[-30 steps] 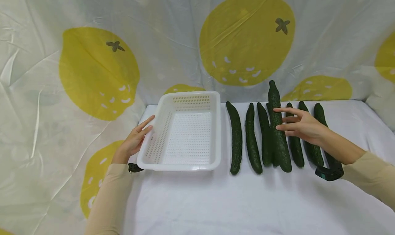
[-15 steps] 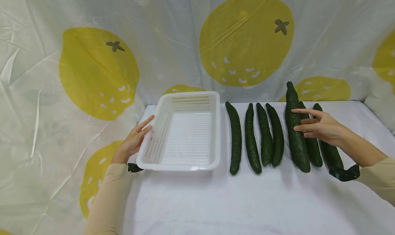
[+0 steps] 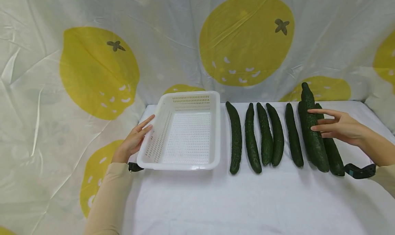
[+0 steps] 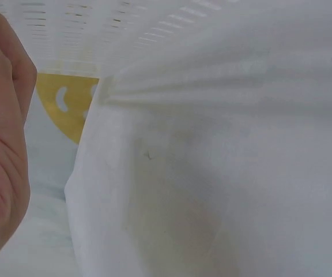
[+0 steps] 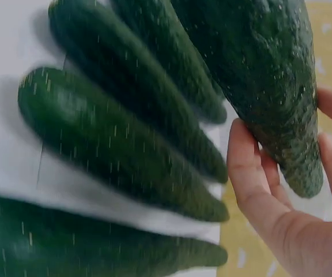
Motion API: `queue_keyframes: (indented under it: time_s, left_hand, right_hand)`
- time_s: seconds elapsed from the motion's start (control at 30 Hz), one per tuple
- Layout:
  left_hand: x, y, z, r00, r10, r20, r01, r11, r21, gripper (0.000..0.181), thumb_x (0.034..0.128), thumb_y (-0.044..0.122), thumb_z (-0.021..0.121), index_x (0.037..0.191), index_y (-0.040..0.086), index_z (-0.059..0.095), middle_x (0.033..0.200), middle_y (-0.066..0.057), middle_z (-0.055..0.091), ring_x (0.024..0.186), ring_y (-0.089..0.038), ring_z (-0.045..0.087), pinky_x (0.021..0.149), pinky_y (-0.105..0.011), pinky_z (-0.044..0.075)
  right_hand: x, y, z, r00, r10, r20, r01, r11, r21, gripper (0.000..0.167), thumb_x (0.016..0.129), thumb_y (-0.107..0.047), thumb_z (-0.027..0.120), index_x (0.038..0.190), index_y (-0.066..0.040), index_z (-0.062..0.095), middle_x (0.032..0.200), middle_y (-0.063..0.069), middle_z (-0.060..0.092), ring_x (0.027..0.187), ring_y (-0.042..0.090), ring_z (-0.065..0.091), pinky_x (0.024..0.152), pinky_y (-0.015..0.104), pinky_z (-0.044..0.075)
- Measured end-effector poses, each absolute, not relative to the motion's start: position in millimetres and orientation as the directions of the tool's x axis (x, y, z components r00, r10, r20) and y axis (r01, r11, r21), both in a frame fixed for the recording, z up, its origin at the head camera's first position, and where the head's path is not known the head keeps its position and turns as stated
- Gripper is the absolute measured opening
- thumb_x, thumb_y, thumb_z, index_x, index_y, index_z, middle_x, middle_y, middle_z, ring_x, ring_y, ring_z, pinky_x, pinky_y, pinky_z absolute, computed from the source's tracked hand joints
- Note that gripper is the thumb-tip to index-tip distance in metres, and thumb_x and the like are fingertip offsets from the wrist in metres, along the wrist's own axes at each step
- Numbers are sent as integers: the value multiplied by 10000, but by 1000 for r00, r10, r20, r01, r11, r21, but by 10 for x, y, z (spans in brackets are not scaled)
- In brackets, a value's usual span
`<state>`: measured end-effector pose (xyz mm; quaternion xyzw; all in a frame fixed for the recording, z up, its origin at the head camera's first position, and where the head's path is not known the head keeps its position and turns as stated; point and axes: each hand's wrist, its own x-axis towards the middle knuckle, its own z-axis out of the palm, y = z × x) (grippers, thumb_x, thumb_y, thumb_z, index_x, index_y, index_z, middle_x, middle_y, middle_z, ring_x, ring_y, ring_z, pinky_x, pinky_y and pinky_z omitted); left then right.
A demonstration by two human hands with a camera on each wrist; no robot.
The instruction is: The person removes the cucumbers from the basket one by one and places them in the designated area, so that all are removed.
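A dark green cucumber [image 3: 313, 139] is held between the thumb and fingers of my right hand [image 3: 342, 128], raised above the other cucumbers. In the right wrist view the held cucumber [image 5: 258, 63] has fingers on both sides of its narrow end. Two cucumbers lie partly behind it, one [image 3: 334, 159] to its right. My left hand [image 3: 134, 140] holds the left rim of a white perforated plastic basket [image 3: 216, 135], which has nothing in it. In the left wrist view, curled fingers [image 4: 7, 63] show beside the basket wall [image 4: 97, 23]; the fingertips are hidden there.
Several cucumbers lie side by side, lengthwise, between basket and right hand, among them the leftmost cucumber [image 3: 235, 139] and a thinner cucumber [image 3: 294, 135]. A white cloth [image 3: 247, 204] covers the table. Behind it hangs a curtain [image 3: 172, 39] printed with yellow lemons.
My right hand has carried the cucumber rightward along the row, above the lying cucumbers, uncovering those it passed over. The left hand and basket stay put.
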<state>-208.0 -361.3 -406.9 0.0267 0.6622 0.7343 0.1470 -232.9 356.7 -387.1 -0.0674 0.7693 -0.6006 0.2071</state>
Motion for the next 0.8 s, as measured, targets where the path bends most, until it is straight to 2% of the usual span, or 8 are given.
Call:
queue_keyframes:
  time_s: [0.13, 0.37, 0.43, 0.5, 0.57, 0.67, 0.73, 0.8]
  left_hand:
    - [-2082, -3609, -4069, -956, 247, -158, -181, -75, 981, 547, 1080, 169, 456, 1591, 270, 290, 1288, -60, 600, 971, -166, 672, 751, -287, 580]
    - [-2068, -3600, -4059, -958, 234, -166, -186, -68, 980, 551, 1076, 177, 468, 1590, 272, 293, 1295, -51, 598, 971, -161, 669, 752, -284, 579]
    - [-2068, -3601, -4057, -958, 230, -168, -187, -64, 980, 551, 1076, 177, 469, 1589, 272, 293, 1288, -49, 601, 965, -159, 670, 747, -281, 579]
    - [-2068, -3603, -4058, -959, 229, -168, -187, -63, 980, 551, 1076, 176, 467, 1590, 270, 292, 1279, -48, 606, 958, -156, 672, 741, -278, 578]
    - [-2069, -3605, -4058, -958, 232, -167, -185, -62, 981, 551, 1078, 175, 463, 1591, 268, 287, 1282, -53, 605, 959, -159, 673, 739, -280, 579]
    - [-2072, -3604, -4059, -957, 238, -163, -181, -55, 982, 551, 1080, 176, 458, 1594, 266, 280, 1299, -66, 593, 966, -165, 672, 741, -285, 581]
    - [-2076, -3605, -4061, -958, 238, -162, -179, -54, 982, 551, 1079, 175, 461, 1592, 267, 285, 1302, -68, 591, 969, -166, 672, 743, -289, 582]
    - [-2083, -3608, -4064, -958, 240, -159, -176, -54, 983, 548, 1079, 172, 462, 1591, 265, 290, 1295, -67, 595, 964, -166, 674, 740, -291, 583]
  right_hand:
    - [-2361, 3726, -3919, -911, -338, -235, 110, 349, -931, 696, 992, -56, 617, 1585, -249, 309, 1537, 405, 37, 992, -29, 609, 768, 267, 550]
    - [-2398, 3983, -4000, -922, -313, -229, 78, 429, -900, 692, 993, -83, 625, 1572, -320, 329, 1577, 352, 19, 991, -122, 525, 769, 256, 539]
    - [-2412, 4048, -4032, -923, -303, -236, 76, 459, -885, 698, 999, -111, 627, 1582, -316, 303, 1578, 351, 22, 997, -105, 530, 770, 259, 538]
    - [-2423, 4097, -4065, -923, -298, -243, 72, 486, -871, 702, 1009, -136, 617, 1594, -302, 267, 1590, 333, -7, 1104, 54, 549, 774, 275, 543]
    - [-2425, 4142, -4089, -924, -288, -252, 71, 518, -853, 696, 1018, -161, 608, 1598, -301, 251, 1609, 296, -52, 1148, 130, 497, 784, 275, 538]
    - [-2428, 4207, -4118, -926, -278, -257, 77, 524, -848, 680, 1022, -162, 601, 1595, -298, 262, 1610, 284, -106, 1119, 94, 491, 777, 275, 544]
    - [-2433, 4253, -4131, -928, -265, -261, 91, 518, -850, 669, 1018, -157, 606, 1583, -328, 290, 1611, 280, -104, 990, -77, 489, 767, 260, 541]
    - [-2442, 4295, -4138, -930, -249, -269, 112, 506, -855, 666, 1012, -155, 618, 1566, -369, 315, 1625, 240, -97, 931, -134, 507, 755, 258, 543]
